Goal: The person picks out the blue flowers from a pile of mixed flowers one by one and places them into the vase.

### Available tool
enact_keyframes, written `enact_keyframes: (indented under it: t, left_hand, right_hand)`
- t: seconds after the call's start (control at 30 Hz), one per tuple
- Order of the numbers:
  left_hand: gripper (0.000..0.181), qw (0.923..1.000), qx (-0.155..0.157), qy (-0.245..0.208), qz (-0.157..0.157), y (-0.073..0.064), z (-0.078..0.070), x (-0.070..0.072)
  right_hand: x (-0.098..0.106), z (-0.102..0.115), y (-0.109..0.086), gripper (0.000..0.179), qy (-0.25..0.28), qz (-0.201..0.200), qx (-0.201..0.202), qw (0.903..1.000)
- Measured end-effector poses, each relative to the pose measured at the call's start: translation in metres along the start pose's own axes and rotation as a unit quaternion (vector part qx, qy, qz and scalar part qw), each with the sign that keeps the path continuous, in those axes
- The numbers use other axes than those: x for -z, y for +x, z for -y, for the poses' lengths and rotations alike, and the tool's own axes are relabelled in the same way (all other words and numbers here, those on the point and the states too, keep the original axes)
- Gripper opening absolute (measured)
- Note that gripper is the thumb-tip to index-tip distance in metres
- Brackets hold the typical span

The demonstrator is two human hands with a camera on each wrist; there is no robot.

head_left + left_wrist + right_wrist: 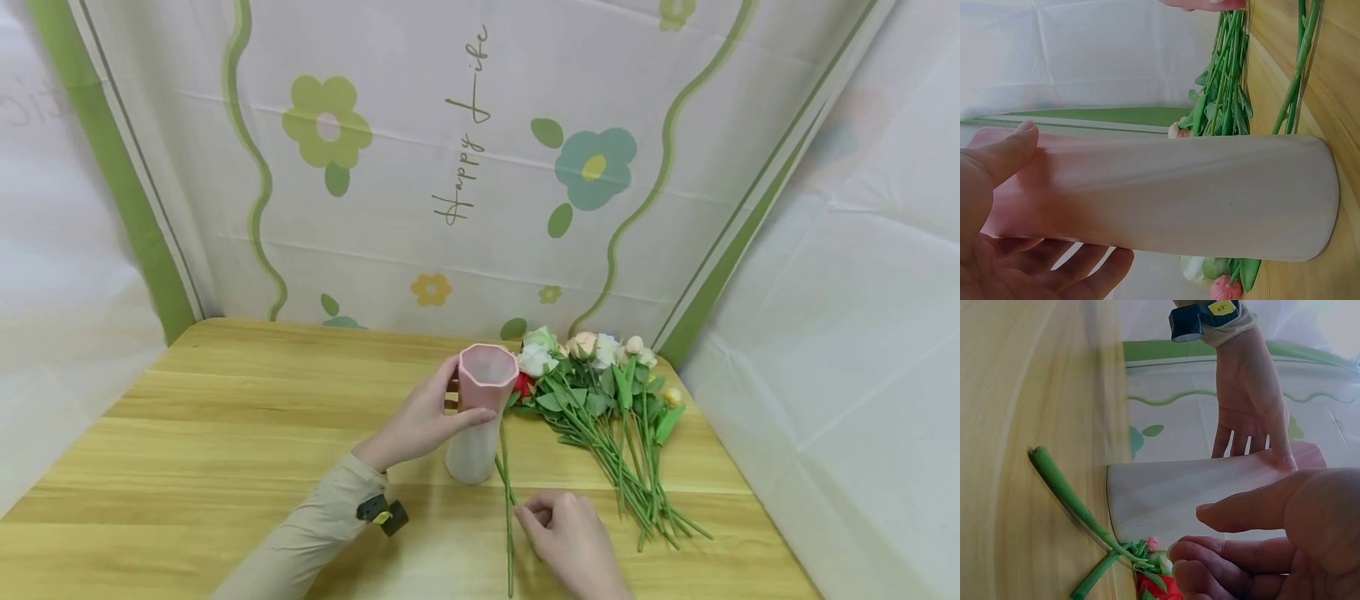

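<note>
A tall vase (472,450), pink at its octagonal rim and fading to white below, stands upright on the table. My left hand (420,421) grips its upper part from the left, thumb across the near side and fingers around the back, as the left wrist view also shows. My right hand (566,533) hovers close to two crossed green flower stems (508,517) lying at the vase's right foot. In the right wrist view the right hand's thumb and fingers (1241,512) are loosely bent and apart, with nothing between them. A red flower (1160,586) shows beside the vase.
On the right of the wooden table (262,400) lies a heap of artificial flowers (600,392), white, peach and yellow, its stems (637,492) pointing toward me. Printed cloth (405,167) hangs behind the table, and white sheeting (840,333) flanks its right side.
</note>
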State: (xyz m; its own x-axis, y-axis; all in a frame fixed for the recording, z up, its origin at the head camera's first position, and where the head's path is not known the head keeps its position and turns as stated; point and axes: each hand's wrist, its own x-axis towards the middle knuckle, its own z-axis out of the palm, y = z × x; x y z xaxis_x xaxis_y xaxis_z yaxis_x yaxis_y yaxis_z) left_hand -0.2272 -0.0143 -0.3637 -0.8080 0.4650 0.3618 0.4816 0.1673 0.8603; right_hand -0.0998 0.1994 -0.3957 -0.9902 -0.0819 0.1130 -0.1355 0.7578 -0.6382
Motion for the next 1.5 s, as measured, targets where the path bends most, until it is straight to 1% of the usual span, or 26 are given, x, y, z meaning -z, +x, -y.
enact_keyframes:
  t: [0.13, 0.3, 0.47, 0.6, 0.73, 0.87, 1.0, 1.03, 1.1, 1.27, 1.33, 1.4, 1.5]
  left_hand:
    - [0.077, 1.0, -0.001, 0.001, 0.002, -0.001, 0.001, 0.0]
    - [0.077, 0.9999, -0.004, -0.002, 0.009, -0.001, -0.001, 0.001]
    - [0.077, 1.0, 0.001, 0.001, 0.009, 0.0, -0.001, 0.001]
    - [0.077, 0.9999, -0.004, -0.004, 0.01, 0.0, -0.002, 0.001]
    - [0.078, 0.9999, -0.004, -0.007, 0.014, 0.0, -0.003, 0.001]
    - [0.078, 0.9999, 0.003, -0.006, 0.014, 0.001, -0.003, 0.0]
    - [0.077, 0.9998, 0.01, -0.012, 0.011, -0.002, -0.003, 0.0]
    - [0.077, 0.9998, 0.014, -0.013, 0.01, -0.003, -0.005, -0.001]
    - [0.075, 0.9997, 0.016, -0.016, 0.008, -0.006, -0.014, 0.0]
    - [0.074, 0.9998, 0.013, -0.016, 0.007, -0.008, -0.01, -0.003]
    - [0.076, 0.9998, 0.008, -0.016, 0.009, -0.006, 0.0, -0.004]
    - [0.077, 0.9998, 0.005, -0.015, 0.011, -0.006, -0.001, -0.003]
    - [0.076, 0.9999, 0.001, -0.007, 0.01, -0.005, -0.004, -0.002]
  right_hand:
    - [0.001, -0.001, 0.0, 0.013, 0.011, 0.003, 0.0, 0.9999]
    - [0.006, -0.003, 0.001, 0.017, 0.028, -0.001, -0.012, 0.9995]
    - [0.014, -0.009, 0.002, 0.013, 0.021, -0.038, -0.021, 0.9989]
    - [0.023, -0.013, 0.005, 0.013, 0.01, -0.064, -0.045, 0.9969]
    - [0.034, -0.019, 0.005, 0.013, 0.008, -0.08, -0.073, 0.9941]
    - [0.042, -0.025, 0.005, 0.013, 0.007, -0.092, -0.093, 0.9913]
    - [0.047, -0.03, 0.005, 0.015, 0.002, -0.092, -0.113, 0.9893]
    - [0.048, -0.031, 0.005, 0.016, 0.002, -0.091, -0.116, 0.9891]
    - [0.049, -0.033, 0.005, 0.017, 0.003, -0.088, -0.123, 0.9885]
    - [0.048, -0.037, 0.004, 0.019, 0.011, -0.081, -0.132, 0.9879]
    - [0.048, -0.04, 0.004, 0.02, 0.015, -0.08, -0.138, 0.9871]
    - [0.049, -0.042, 0.005, 0.02, 0.018, -0.082, -0.145, 0.9858]
    - [0.051, -0.044, 0.006, 0.021, 0.025, -0.089, -0.141, 0.9857]
